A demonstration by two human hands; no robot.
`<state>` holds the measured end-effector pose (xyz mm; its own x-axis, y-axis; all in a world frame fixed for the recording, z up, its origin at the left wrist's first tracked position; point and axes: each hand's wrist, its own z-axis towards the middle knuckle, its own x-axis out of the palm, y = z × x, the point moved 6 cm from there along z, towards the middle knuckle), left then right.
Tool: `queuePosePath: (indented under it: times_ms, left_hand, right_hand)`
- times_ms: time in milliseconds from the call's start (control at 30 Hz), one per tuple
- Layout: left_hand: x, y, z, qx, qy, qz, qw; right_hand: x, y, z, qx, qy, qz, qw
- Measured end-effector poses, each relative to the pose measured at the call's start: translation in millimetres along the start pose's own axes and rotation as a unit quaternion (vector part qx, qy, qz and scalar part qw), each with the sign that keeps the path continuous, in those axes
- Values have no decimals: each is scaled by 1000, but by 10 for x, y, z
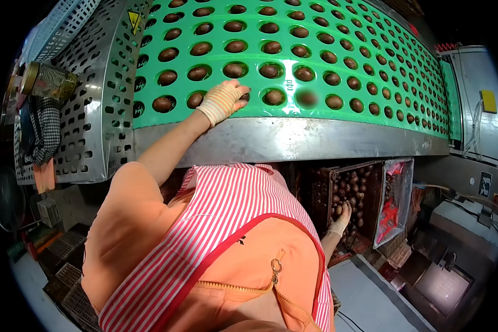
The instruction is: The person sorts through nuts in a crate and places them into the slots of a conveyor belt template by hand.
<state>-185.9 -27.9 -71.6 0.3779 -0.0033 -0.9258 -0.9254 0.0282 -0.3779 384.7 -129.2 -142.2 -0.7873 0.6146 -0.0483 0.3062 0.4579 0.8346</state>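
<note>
My left hand (223, 102), in a striped fingerless glove, lies over the near row of a green belt (149, 120) with oval cups. Its thumb and fingers close around a dark brown egg-shaped fruit (245, 96) at a cup. Similar pieces rest one to a cup, such as the brown fruit (274, 97) just to the right. Low on the right, my gloved right hand (340, 222) is inside a dark crate (365, 167) among loose brown fruits (353, 185). Its fingers curl about one of them, partly hidden by the hand.
A steel ledge (293, 138) runs along the belt's near side. At left stands a perforated metal guard (102, 110) with a lidded jar (48, 80) and checked cloth (44, 130). A plastic-lined bin (406, 188) with red scraps adjoins the crate. A grey cabinet (476, 105) stands right.
</note>
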Motion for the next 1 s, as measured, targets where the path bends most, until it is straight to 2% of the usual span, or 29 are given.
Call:
queuePosePath:
  times_ms: [67,100,167,200,267,300,367,467,567,600,633,667,700,733,767,800,833,900,967,1000]
  left_hand:
    - [-63,-14,69,-51,70,39,995]
    - [-68,-62,96,-29,70,66,995]
    - [-52,-151,117,16,70,115,991]
    - [-108,-124,83,42,32,45,998]
    - [-347,148,-75,-34,-17,18,999]
    - [-495,279,-174,-72,-40,5,997]
    - [-654,563,-395,-190,44,73,978]
    - [-551,717,-580,-252,174,65,950]
    - [-533,682,-567,-59,68,-16,996]
    - [-529,746,-640,-24,13,-78,997]
    - [-642,673,-669,-28,20,-77,996]
    - [-611,832,-757,-8,-81,23,996]
    - [-684,945,-757,-45,-60,23,997]
    - [-637,1196,-789,-43,-55,109,992]
    - [-718,1121,-812,-139,59,124,981]
    - [-716,1191,-875,-145,73,116,980]
    - [-731,1242,-912,-151,66,120,979]
    - [-677,1514,-877,-170,80,140,972]
    - [-690,1607,-879,-160,75,108,978]
    - [-712,1630,-906,-215,75,90,970]
  right_hand:
    - [-9,96,-45,-82,-61,-104,989]
    - [22,176,-39,-146,-88,-183,968]
    - [-4,230,-89,-201,-145,-263,932]
    - [7,262,-116,-221,-158,-274,923]
    - [-26,276,-162,-257,-185,-292,902]
    - [-131,241,-69,-301,-212,-327,870]
    - [18,371,-280,-300,-247,-357,849]
    - [49,378,-270,-329,-248,-369,833]
    - [-2,360,-167,-336,-251,-381,824]
    - [-17,341,-136,-341,-248,-368,829]
    - [-63,317,-102,-341,-255,-352,834]
    - [-6,368,-131,-342,-228,-324,852]
    - [36,430,-181,-341,-208,-301,866]
    - [20,452,-185,-374,-220,-298,850]
    - [-30,441,-183,-372,-247,-317,837]
    - [-47,436,-207,-332,-278,-265,862]
    - [-171,293,-47,-290,-265,-180,902]
    - [-342,62,162,-214,-280,-82,932]
    - [-289,294,-188,-142,-284,58,947]
    - [-416,258,-184,-125,-313,41,941]
